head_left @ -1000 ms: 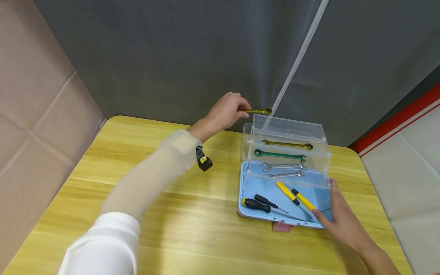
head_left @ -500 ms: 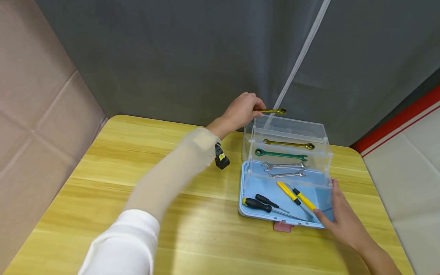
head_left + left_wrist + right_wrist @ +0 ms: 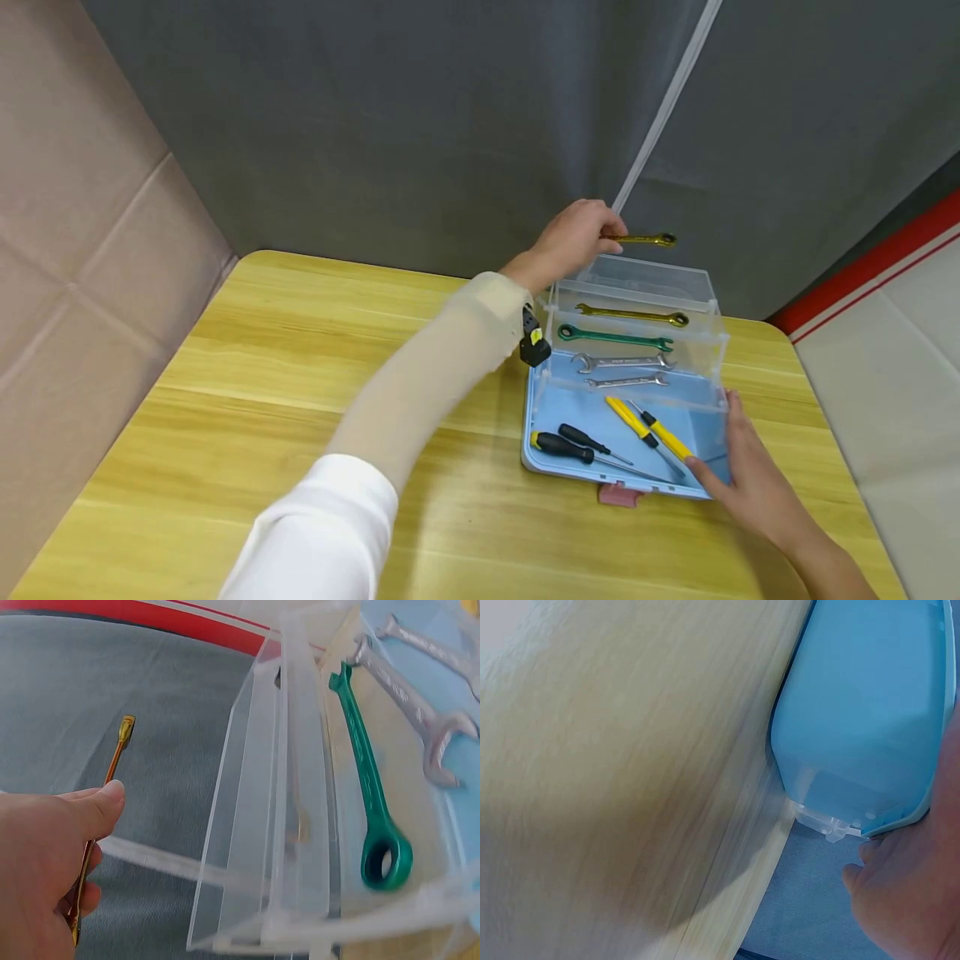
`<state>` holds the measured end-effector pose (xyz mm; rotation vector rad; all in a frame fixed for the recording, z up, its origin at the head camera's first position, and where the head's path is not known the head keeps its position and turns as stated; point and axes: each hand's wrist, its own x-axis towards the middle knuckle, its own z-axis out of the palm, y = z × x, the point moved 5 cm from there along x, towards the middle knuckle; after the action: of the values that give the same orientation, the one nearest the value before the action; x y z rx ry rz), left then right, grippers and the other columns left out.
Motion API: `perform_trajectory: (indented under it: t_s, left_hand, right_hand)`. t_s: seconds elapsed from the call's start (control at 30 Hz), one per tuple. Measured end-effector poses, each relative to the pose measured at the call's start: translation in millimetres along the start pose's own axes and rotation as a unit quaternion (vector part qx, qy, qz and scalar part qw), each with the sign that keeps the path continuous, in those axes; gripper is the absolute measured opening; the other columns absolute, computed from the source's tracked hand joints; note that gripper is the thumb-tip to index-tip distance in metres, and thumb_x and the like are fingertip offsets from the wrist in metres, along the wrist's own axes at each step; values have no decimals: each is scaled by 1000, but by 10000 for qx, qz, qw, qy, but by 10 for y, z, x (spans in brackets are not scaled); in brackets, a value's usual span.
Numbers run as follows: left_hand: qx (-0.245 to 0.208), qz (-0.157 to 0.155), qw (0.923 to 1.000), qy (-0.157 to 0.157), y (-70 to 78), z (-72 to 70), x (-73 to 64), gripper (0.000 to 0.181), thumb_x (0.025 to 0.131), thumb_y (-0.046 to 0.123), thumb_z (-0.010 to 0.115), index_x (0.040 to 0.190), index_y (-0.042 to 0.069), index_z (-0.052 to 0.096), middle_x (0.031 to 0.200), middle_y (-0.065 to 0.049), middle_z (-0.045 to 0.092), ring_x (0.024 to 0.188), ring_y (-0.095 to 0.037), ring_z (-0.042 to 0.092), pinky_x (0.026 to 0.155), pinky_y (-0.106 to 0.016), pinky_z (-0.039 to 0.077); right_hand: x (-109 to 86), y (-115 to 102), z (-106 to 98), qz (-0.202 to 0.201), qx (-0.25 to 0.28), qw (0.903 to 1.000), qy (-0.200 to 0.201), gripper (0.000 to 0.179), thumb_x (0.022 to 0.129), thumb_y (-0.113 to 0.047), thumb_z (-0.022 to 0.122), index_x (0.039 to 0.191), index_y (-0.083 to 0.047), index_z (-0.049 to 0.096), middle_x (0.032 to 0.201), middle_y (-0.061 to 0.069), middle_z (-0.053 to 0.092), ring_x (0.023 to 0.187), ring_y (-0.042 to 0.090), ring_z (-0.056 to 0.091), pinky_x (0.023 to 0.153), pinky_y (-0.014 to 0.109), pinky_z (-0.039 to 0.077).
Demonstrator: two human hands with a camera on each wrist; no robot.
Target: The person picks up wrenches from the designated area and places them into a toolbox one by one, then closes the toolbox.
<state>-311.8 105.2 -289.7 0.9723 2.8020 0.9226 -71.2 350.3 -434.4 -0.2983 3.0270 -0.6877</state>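
Note:
Over the back tier of an open toolbox (image 3: 555, 408), my left hand (image 3: 577, 235) pinches a gold ratcheting combination wrench (image 3: 647, 239) by one end. In the left wrist view that wrench (image 3: 116, 757) passes under the thumb, its lower end showing below the fingers. My right hand (image 3: 753, 479) grips the right wall of the box, thumb over the rim and fingers outside. Stepped clear trays carry another gold wrench (image 3: 632, 315), a green ratcheting wrench (image 3: 615, 337) and two silver open-end wrenches, one larger (image 3: 621, 362), one smaller (image 3: 627, 381).
In the blue base lie two black-handled screwdrivers (image 3: 558, 446) and two yellow-handled tools (image 3: 630, 417). A pink latch (image 3: 618, 496) hangs at the front. A grey curtain (image 3: 375, 125) rises behind the wooden table (image 3: 300, 367), and a pale wall (image 3: 892, 400) stands on the right.
My left hand has moved right with the gold wrench, from beside the box's back left corner to over its back tier. The right hand stays on the box wall.

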Motion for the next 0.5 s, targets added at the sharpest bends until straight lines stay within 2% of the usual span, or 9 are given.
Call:
perform_trajectory:
  t_s: [0.2, 0.5]
  left_hand:
    - [-35, -71, 9999, -92, 105, 102, 114, 31, 98, 30, 67, 126, 19, 73, 120, 6, 67, 107, -7, 58, 89, -18, 47]
    - [-232, -408, 9988, -168, 108, 298, 201, 28, 97, 27, 70, 124, 22, 73, 121, 9, 65, 105, -5, 57, 88, -17, 47]
  right_hand:
    - [12, 5, 2, -39, -18, 10000, 26, 105, 98, -29, 67, 159, 1, -14, 165, 32, -5, 149, 54, 6, 118, 65, 8]
    - [-4, 15, 3, -46, 12, 10000, 39, 106, 98, -29, 67, 159, 0, -13, 165, 31, -6, 150, 53, 6, 118, 64, 8]
